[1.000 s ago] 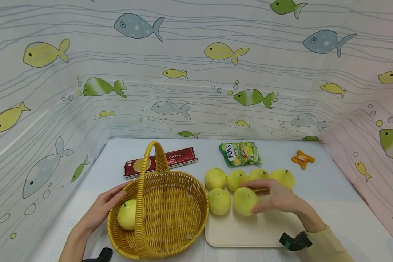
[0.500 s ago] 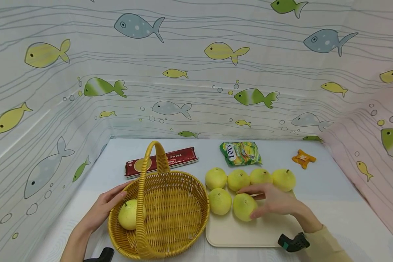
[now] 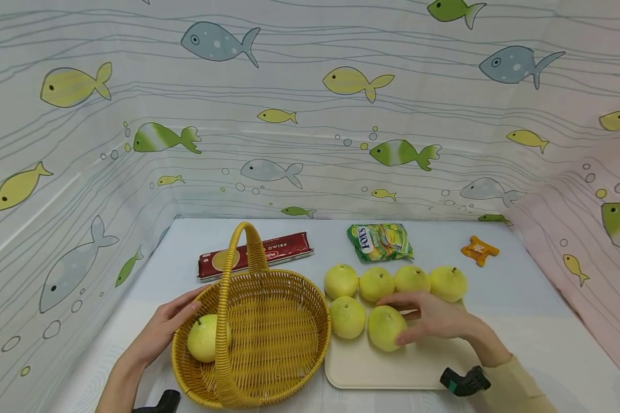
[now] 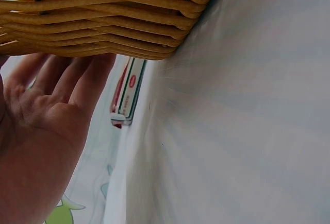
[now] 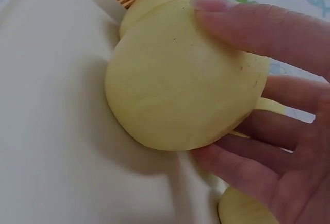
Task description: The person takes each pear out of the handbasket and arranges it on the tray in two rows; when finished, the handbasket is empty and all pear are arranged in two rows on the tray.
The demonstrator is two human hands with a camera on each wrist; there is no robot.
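A pale yellow pear point(image 3: 387, 328) sits at the beige tray point(image 3: 382, 376), between the thumb and fingers of my right hand point(image 3: 436, 315). In the right wrist view the thumb presses one side of this pear point(image 5: 180, 80), with fingers round the other. Another pear point(image 3: 347, 318) is just left of it, and several pears point(image 3: 412, 279) form a row behind. At the left, my left hand point(image 3: 165, 324) holds the rim of a wicker basket point(image 3: 268, 332), thumb at the edge and fingers along its outer wall. Inside that basket lies one pear point(image 3: 202, 338).
Behind the basket lies a long red biscuit pack point(image 3: 289, 246). A green candy bag point(image 3: 380, 242) is behind the row of pears, and a small orange wrapped sweet point(image 3: 479, 250) lies far right. The basket's tall handle point(image 3: 222, 321) arches over its left part.
My right hand has brought its pear slightly towards me and down, away from the back row; over the last half second it barely moves. The left hand and basket keep their place.
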